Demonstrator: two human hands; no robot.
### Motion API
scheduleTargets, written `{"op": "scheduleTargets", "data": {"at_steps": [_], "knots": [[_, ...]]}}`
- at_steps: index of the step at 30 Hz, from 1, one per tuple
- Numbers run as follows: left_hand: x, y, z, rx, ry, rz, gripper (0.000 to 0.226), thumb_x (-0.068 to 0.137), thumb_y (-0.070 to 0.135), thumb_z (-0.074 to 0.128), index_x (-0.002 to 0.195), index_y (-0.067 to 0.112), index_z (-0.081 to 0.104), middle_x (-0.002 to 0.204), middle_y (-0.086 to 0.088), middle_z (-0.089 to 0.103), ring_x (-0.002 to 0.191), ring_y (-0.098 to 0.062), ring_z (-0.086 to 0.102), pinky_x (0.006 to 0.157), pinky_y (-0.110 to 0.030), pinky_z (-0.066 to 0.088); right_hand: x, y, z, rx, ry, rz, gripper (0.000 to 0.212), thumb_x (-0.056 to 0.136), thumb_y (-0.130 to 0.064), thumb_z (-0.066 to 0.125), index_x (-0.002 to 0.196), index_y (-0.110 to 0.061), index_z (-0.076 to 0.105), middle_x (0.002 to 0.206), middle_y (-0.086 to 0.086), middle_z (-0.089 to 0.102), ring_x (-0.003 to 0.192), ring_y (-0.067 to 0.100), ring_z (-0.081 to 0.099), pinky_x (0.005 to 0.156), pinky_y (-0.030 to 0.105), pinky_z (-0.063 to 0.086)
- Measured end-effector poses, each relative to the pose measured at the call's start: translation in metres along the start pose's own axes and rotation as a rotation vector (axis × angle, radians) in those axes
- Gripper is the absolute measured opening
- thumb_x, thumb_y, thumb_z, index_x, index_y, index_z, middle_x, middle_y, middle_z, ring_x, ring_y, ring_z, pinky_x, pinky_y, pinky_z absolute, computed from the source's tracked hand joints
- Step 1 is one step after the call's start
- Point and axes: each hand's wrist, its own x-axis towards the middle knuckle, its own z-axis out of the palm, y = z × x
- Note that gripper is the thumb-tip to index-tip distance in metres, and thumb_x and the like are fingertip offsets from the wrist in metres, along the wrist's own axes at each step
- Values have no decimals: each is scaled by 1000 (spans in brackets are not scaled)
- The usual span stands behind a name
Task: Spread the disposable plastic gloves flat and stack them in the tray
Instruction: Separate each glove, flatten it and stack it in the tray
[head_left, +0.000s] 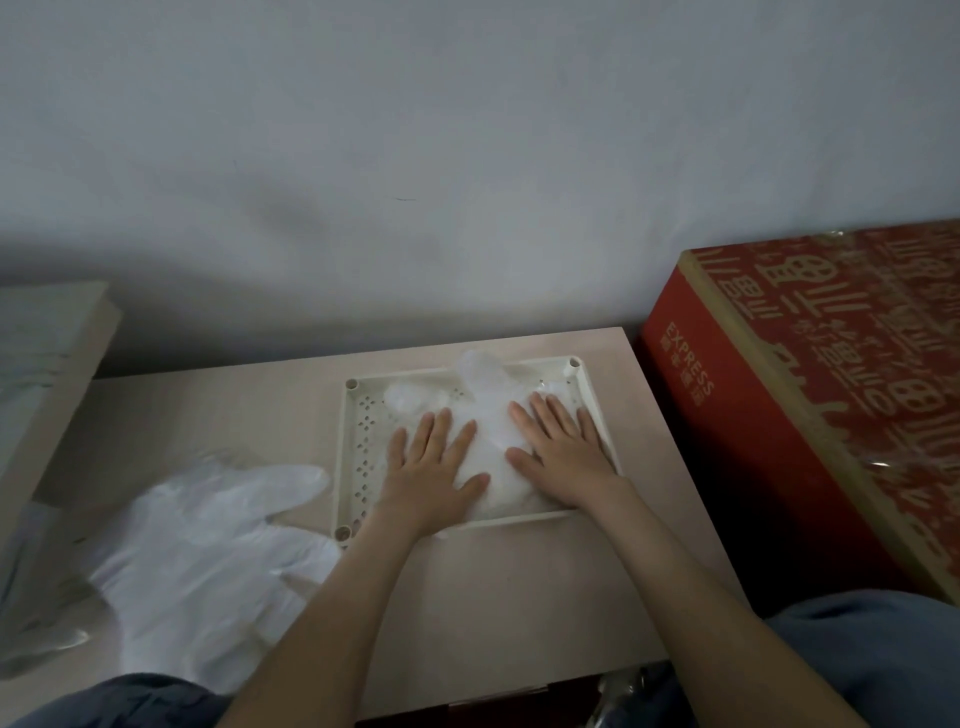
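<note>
Both of my hands lie flat inside the cream rectangular plastic tray (366, 447) with the pierced floor, which sits on the pale wood-look desk (519, 597) towards its far right corner. My left hand (434, 465) is spread open, fingers straight and slightly fanned, palm down on the translucent white disposable plastic gloves in the tray (491, 447). My right hand (563, 457) lies just beside it in the same way, fingers straight, pressing the right part of the same pile; neither hand curls round anything. Between and beyond my fingers the film bunches up, and one crumpled part reaches the tray's far rim. To the left of the tray, on the desk, lies a loose heap of more thin whitish plastic gloves (208, 561), their fingers pointing towards the tray and one fingertip close to its left wall. A large red cardboard box with gold print (805, 389) stands off the desk's right edge, against the grey wall (467, 156). My knees in blue-grey cloth (857, 649) show at the bottom.
</note>
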Motion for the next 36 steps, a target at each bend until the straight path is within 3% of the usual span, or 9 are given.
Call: {"op": "scheduleTargets", "data": {"at_steps": [9,11,13,16,18,22,24,30,36], "knots": [[-5,5,-4,-41,53,0,73,89,67,6,151,31,-6,159,-5,-18,146,-23,-16,117,-47,-9,0,-1,-4,-4,24,7,63,98,-55,25,152,-36,-2,160,-2,-14,146,16,-17,116,44,-12],[-13,7,-13,-39,194,14,77,85,63,3,151,25,19,159,-14,8,146,-32,12,116,-50,11,-4,-5,-7,-4,124,22,62,96,-58,24,152,-35,8,161,-1,-9,147,17,-14,116,45,-11],[-21,3,-21,-42,429,31,59,91,49,24,131,17,52,139,-19,46,119,-39,51,97,-50,41,-9,-14,-12,56,277,11,68,90,-64,16,150,-32,22,161,1,4,147,19,-4,115,42,-8],[-41,-21,-31,-34,599,-117,32,83,26,52,108,9,60,111,-16,57,90,-37,59,76,-43,49,-13,-48,-20,207,453,-82,70,84,-58,21,138,-20,45,149,7,35,137,23,25,110,38,4],[-60,-39,-34,-67,547,-247,38,78,22,61,111,4,55,111,-18,53,95,-40,55,79,-45,45,-14,-75,-22,216,491,-180,58,86,-46,36,131,-13,52,138,8,47,127,27,37,104,36,14],[-109,-78,-30,4,174,-428,79,82,70,45,133,12,32,132,-7,36,122,-28,38,97,-39,35,-25,-143,-6,238,320,-451,49,85,-25,46,133,-14,49,134,4,47,124,26,38,103,37,21],[-130,-93,-23,-56,84,-438,89,76,78,45,136,14,27,134,-6,34,124,-26,36,99,-38,35,-33,-175,5,247,255,-559,48,84,-21,47,131,-14,51,132,3,49,123,25,38,102,36,22],[-150,-122,-5,-176,87,-375,40,84,41,63,109,14,49,107,-2,51,101,-20,52,78,-29,41,-42,-217,27,201,160,-589,43,91,-22,53,133,-15,49,137,1,49,127,24,37,101,37,23],[-154,-134,-10,-228,128,-341,16,95,30,48,82,21,51,85,2,59,80,-18,55,65,-28,37,-42,-218,29,192,79,-480,47,94,-25,49,140,-19,41,142,0,45,130,21,34,102,31,19]]}}
